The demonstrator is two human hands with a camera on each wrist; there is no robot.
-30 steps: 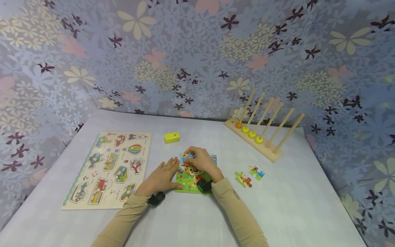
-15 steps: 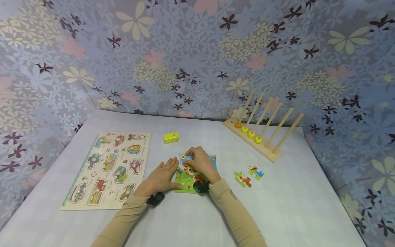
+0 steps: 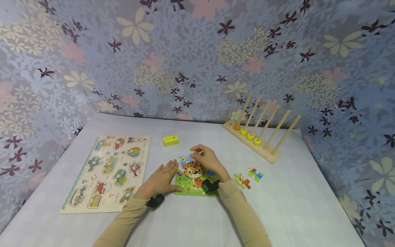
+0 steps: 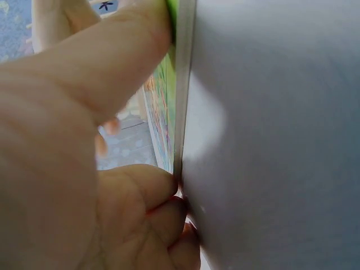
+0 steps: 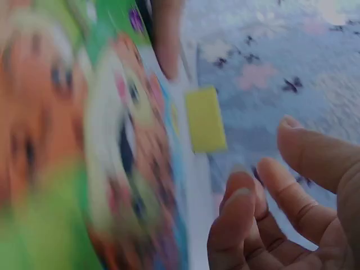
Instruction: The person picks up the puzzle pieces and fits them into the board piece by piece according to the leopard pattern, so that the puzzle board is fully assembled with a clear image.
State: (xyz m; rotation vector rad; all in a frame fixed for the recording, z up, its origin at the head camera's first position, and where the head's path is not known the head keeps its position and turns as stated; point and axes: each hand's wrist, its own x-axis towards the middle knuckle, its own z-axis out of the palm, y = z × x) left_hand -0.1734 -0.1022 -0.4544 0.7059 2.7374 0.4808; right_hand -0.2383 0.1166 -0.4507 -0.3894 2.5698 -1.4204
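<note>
A person is making a puzzle (image 3: 186,180) on the white table (image 3: 172,226), and most of it is looking done. The puzzle is lying flat in the middle, in front of the person. The spotted cat (image 3: 194,168) is showing its face and body, with green grass below and a bit of blue sky above.

Two loose pieces (image 3: 242,181) are lying on the table, to the right of the puzzle and close to each other. They are looking like the part that is still left. The right hand and the black thing on the wrist (image 3: 211,185) are hiding some of the right side, so I cannot tell where the holes are.

The left hand (image 3: 162,180) is resting at the left edge. Its fingers are lying straight beside the puzzle, and its thumb is touching the near corner, so it is maybe keeping the puzzle from sliding. The right hand (image 3: 209,160) is hovering over the top edge. Its fingers are bending loosely, the thumb is staying apart from them, and they are holding nothing.

Other toys are sitting around: a yellow block (image 3: 170,140) behind the puzzle, a picture board (image 3: 134,178) on the left, and a wooden stand with sticks (image 3: 262,151) at the back right.
</note>
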